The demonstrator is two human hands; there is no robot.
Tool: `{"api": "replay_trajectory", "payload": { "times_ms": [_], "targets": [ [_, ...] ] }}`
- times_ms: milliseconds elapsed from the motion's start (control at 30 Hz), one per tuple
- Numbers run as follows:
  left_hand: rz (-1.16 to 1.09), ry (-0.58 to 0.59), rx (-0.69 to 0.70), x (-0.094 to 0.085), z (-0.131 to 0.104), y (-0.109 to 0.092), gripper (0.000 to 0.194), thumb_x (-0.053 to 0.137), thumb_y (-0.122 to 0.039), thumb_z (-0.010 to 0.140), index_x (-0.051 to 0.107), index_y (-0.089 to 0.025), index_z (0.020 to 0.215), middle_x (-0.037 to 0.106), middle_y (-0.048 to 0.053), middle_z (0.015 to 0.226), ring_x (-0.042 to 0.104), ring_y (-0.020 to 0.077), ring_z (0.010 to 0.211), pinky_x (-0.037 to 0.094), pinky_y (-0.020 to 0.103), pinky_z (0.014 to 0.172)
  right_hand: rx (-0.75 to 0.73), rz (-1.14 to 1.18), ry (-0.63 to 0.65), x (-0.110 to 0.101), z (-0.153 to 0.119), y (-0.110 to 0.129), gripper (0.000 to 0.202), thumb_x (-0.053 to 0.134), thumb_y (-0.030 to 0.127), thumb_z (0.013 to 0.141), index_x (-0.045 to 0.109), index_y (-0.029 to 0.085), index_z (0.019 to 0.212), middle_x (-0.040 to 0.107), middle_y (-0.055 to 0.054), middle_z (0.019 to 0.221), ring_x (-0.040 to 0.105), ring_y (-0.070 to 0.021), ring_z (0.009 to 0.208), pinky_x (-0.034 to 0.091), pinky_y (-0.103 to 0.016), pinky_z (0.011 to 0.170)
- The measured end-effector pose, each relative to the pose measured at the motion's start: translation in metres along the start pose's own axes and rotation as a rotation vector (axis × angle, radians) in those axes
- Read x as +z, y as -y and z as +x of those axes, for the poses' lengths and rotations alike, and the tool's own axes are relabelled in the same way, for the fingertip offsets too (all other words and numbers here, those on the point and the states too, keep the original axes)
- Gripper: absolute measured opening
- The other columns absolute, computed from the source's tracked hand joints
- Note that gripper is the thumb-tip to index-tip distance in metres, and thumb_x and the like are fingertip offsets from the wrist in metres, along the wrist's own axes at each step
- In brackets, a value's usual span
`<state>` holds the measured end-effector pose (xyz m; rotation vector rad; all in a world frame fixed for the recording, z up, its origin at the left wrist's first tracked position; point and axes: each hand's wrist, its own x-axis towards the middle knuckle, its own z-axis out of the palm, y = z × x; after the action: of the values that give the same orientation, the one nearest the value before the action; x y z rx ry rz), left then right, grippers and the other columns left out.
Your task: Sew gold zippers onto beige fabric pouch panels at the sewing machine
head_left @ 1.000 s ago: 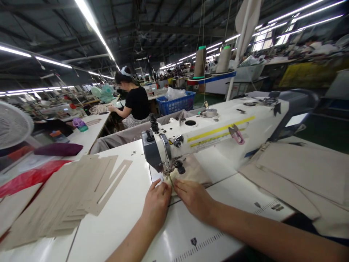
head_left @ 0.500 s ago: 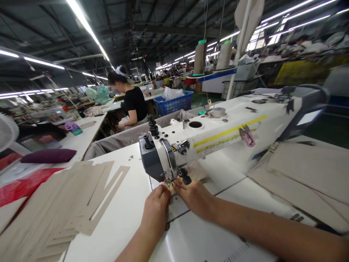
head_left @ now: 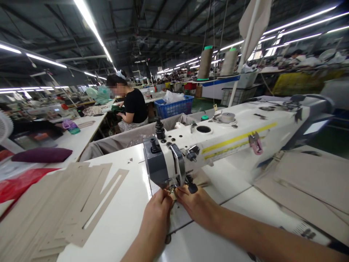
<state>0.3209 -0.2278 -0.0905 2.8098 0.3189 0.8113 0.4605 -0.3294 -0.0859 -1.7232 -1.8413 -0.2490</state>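
A white sewing machine (head_left: 231,134) with a dark grey head end stands on the white table. Just in front of its needle area, my left hand (head_left: 158,207) has its fingers closed on a small beige fabric piece (head_left: 173,195). My right hand (head_left: 197,203) pinches the same piece from the other side, partly under the machine's black knob. The fingertips of both hands nearly meet at the presser foot. Most of the piece is hidden by the fingers and the machine head.
Stacked beige cut pieces (head_left: 73,203) lie at the left, beige panels (head_left: 308,178) at the right. Beyond the machine are a blue basket (head_left: 174,107), thread cones (head_left: 205,63) and a seated person in black (head_left: 135,103). A purple cushion (head_left: 42,155) rests at the far left.
The view has shifted slightly, so the machine appears lower and further right. Both hands remain at the needle area. The seated person's hands have risen, with dark green material now visible there.
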Motion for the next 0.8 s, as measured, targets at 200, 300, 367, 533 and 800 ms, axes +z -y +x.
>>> {"api": "replay_trajectory", "payload": {
  "times_ms": [200,300,367,533,800],
  "targets": [
    [0.028,-0.024,-0.005,0.000,0.002,0.000,0.017,0.043,-0.013,0.088,0.058,-0.020,0.084,0.060,0.005,0.086,0.062,0.0166,0.075,0.054,0.026,0.066,0.033,0.027,0.014,-0.003,0.001,-0.001,0.026,0.035,0.013,0.092,0.060,0.013,0.085,0.063,-0.009,0.079,0.060,-0.0185,0.070,0.049,-0.030,0.064],
    [0.024,-0.038,-0.020,0.001,0.003,-0.001,0.018,0.042,-0.012,0.088,0.058,-0.020,0.084,0.061,0.005,0.087,0.062,0.0171,0.075,0.054,0.027,0.067,0.044,0.037,0.018,-0.002,0.002,-0.001,0.026,0.036,0.013,0.092,0.060,0.013,0.084,0.064,-0.009,0.081,0.061,-0.0192,0.071,0.049,-0.030,0.065],
    [0.011,-0.038,-0.026,0.001,0.004,-0.001,0.017,0.043,-0.012,0.087,0.058,-0.020,0.084,0.061,0.006,0.086,0.062,0.0176,0.075,0.054,0.027,0.067,0.060,0.041,0.022,-0.001,0.002,-0.002,0.025,0.037,0.013,0.091,0.061,0.014,0.084,0.064,-0.009,0.081,0.061,-0.0195,0.072,0.049,-0.031,0.066],
    [-0.002,-0.034,-0.054,-0.001,0.005,-0.003,0.015,0.045,-0.012,0.086,0.058,-0.019,0.083,0.061,0.006,0.084,0.062,0.0187,0.074,0.054,0.029,0.065,0.074,0.038,0.047,0.002,0.001,0.000,0.023,0.039,0.012,0.091,0.061,0.014,0.084,0.065,-0.009,0.082,0.062,-0.0203,0.074,0.049,-0.032,0.068],
    [0.071,-0.047,-0.016,0.000,0.006,0.004,0.013,0.048,-0.011,0.085,0.059,-0.017,0.081,0.063,0.007,0.083,0.062,0.0182,0.073,0.054,0.028,0.063,0.066,-0.121,0.080,-0.017,0.000,-0.016,0.011,0.057,0.021,0.083,0.061,0.014,0.091,0.063,-0.011,0.094,0.057,-0.0241,0.091,0.046,-0.038,0.082]
  ]
}}
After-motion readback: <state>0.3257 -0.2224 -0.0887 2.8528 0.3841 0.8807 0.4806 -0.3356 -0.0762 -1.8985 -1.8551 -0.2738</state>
